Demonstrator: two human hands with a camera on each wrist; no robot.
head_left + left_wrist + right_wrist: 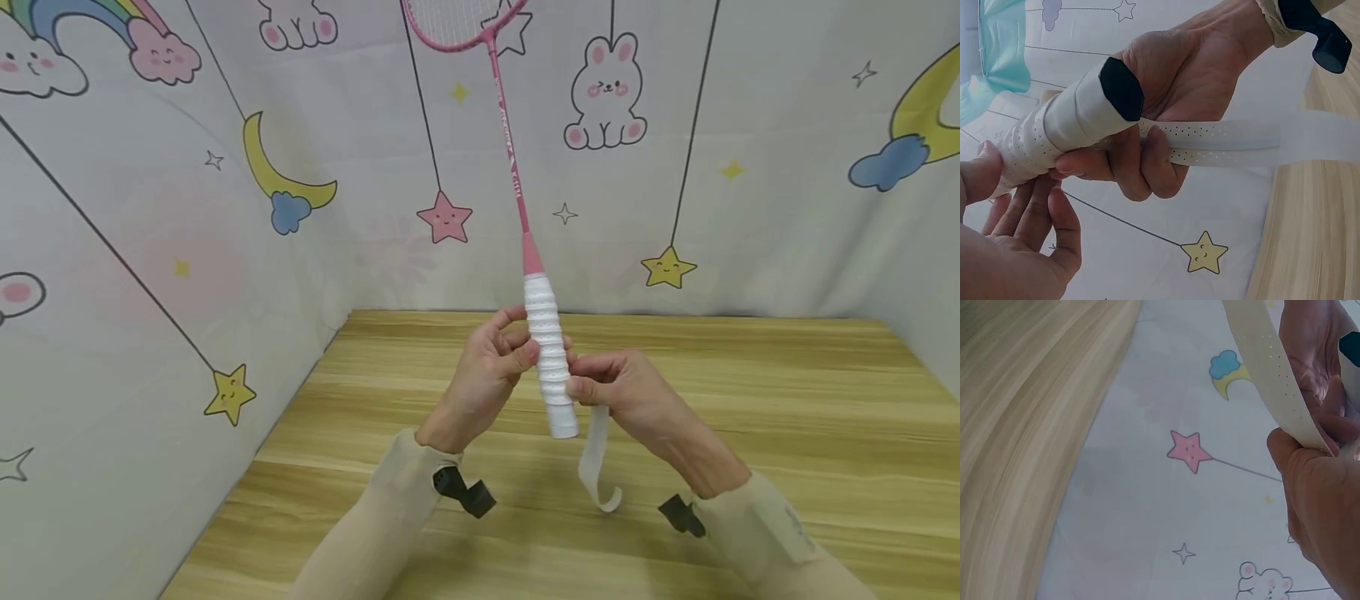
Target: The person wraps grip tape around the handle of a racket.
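Note:
A pink badminton racket [506, 133] slants up and away over the table, its head cut off by the top edge of the head view. White perforated grip tape wraps the handle [549, 342] in ridged turns; a dark butt end [1124, 89] shows in the left wrist view. My left hand [483, 367] holds the handle midway, thumb on top. Lower down, my right hand [637, 392] pinches the tape against the handle's side. From its fingers the loose tape tail [594, 454] hangs, curling at its end. Perforations line this tape [1272, 375] in the right wrist view.
Below the hands is a wood-grain table [787, 400]. A white cloth backdrop [360, 125] printed with stars, moons and rabbits stands behind and at the sides. Each sleeve carries a black wrist mount [463, 492]. A teal item [1004, 50] appears at the left wrist view's upper left.

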